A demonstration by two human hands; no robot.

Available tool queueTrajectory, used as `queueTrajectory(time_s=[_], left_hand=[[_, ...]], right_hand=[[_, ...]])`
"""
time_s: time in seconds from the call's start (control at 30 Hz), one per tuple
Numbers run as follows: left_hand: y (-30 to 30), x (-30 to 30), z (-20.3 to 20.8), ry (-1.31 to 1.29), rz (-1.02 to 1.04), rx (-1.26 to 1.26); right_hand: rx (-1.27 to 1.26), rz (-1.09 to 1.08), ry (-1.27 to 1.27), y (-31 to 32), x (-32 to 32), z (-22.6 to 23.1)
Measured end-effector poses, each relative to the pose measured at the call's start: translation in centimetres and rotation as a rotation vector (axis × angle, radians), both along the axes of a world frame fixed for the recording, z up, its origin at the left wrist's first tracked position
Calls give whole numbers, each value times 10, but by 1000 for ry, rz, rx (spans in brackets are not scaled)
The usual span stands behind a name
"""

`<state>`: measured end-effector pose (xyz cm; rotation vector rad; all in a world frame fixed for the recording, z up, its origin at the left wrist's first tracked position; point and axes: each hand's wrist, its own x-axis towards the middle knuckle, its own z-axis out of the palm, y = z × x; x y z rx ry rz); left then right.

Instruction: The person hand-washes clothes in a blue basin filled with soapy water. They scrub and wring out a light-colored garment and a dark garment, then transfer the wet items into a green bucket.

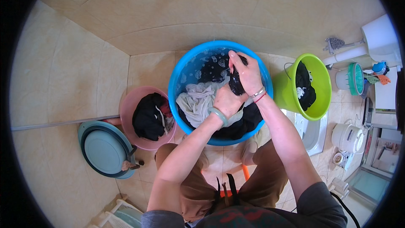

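The fingers of the left hand point(229, 101) and right hand point(249, 76) are closed around a wet black cloth point(236, 82), bunched above the blue basin point(173, 90), right of its middle. Slick fabric could slip through a loose grip and splash suds over the rim, wetting the floor point(139, 69). The bangle point(258, 92) on the right wrist might snag the cloth, and dark dye could run onto the white cloth point(196, 105) heaped in the basin's middle. How far the held cloth hangs below the hands is hard to tell.

Toward the floor's wall corner, the pink basin point(125, 120) of dark clothes stands close to the blue basin's left rim; the green bucket point(322, 88) stands just beside its right rim. Both crowd sideways elbow room. Brown-trousered knees point(270, 169) close off the near rim.
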<state>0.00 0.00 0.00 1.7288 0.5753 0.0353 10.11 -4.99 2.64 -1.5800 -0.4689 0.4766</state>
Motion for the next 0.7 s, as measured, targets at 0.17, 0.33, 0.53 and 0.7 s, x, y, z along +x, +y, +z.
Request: queueTrajectory(time_s=[0.17, 0.33, 0.53, 0.7], left_hand=[[-1, 0, -9, -33, 18, 71], [-1, -1, -10, -32, 40, 145], [-3, 1, -16, 15, 48, 194], [3, 9, -19, 21, 89, -55]], right_hand=[[-45, -43, -45, 2, 1, -4], [-6, -57, 5, 4, 1, -14], [-45, -86, 22, 5, 7, -28], [197, 20, 257, 1, 17, -38]])
